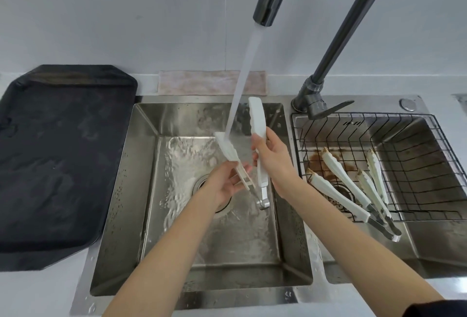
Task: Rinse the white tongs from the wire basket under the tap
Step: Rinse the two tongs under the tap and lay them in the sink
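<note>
Over the left sink basin [141, 190], a pair of white tongs [257, 124] is spread wide open, its metal hinge pointing down toward the person and its two arms splayed upward. The left hand [228, 182] grasps the left arm of the tongs near its lower part, fingers curled around it; the right hand [271, 157] grips the right arm at about mid-length. Water streams from the dark tap [270, 0] and lands on the tip of the left arm — the right arm stands just beside the stream, its scalloped tip raised toward the back wall of the basin. Water ripples across the basin floor around the drain.

In the right basin sits a black wire basket [429, 144], and more white tongs [346, 180] lie in it, their tips stained brown and their handles resting over the basket's near rim. On the desk to the left lies a dark tray [58, 152] — wet on its surface. A pale cloth [192, 82] lies behind the sink.
</note>
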The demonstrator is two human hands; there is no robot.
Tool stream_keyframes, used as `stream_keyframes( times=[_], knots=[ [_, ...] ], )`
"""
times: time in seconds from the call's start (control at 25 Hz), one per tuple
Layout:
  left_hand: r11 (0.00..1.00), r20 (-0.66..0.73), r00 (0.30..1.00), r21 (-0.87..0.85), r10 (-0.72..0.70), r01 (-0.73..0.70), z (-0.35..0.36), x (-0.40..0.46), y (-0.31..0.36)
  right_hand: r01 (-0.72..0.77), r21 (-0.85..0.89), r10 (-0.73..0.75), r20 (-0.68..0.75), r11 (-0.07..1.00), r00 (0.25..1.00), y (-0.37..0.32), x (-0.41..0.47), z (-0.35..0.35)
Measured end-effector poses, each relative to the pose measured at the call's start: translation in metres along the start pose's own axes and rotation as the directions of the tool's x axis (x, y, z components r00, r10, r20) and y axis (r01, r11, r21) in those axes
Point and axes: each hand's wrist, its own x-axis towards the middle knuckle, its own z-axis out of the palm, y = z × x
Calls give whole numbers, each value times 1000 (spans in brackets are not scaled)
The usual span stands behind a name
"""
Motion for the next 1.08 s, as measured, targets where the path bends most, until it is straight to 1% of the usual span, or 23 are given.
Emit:
stream_keyframes(
  times=[0.08,0.16,0.24,0.36,0.48,0.6,0.68,0.72,0.8,0.88,0.96,1.04,1.08],
  knots=[
    [999,-19,1000,-46,-21,20,0,3,5,-45,7,45,-36,999,998,8,3,-2],
    [998,-37,999,-55,-40,38,-3,5,9,-159,137,167,-53,978,984,15,6,-4],
    [996,-50,998,-82,-42,38,-6,4,12,-290,291,317,-51,912,947,20,10,-3],
    [998,-21,1000,-66,-3,2,-7,2,17,-419,430,475,-27,800,879,25,11,1],
    [997,56,997,-59,45,-42,-3,-2,27,-489,470,552,3,735,834,29,12,4],
    [997,99,993,-40,63,-59,4,-4,34,-584,503,625,105,637,773,31,12,4],
    [998,129,990,-12,64,-63,10,-3,37,-644,491,661,169,587,731,31,10,6],
    [998,131,989,-2,64,-65,14,-2,38,-662,459,671,173,593,721,30,7,7],
    [995,97,993,61,71,-77,22,0,40,-670,385,674,148,635,724,29,5,9],
    [977,46,994,187,97,-104,30,4,41,-656,377,660,140,653,738,25,3,11],
    [958,-10,992,261,125,-118,36,6,42,-655,386,659,143,650,738,23,3,11],
    [962,-24,988,233,155,-145,41,5,45,-667,318,665,132,674,735,22,3,9],
    [970,-10,986,178,168,-163,42,4,47,-673,267,668,122,690,734,23,2,9]
  ],
)
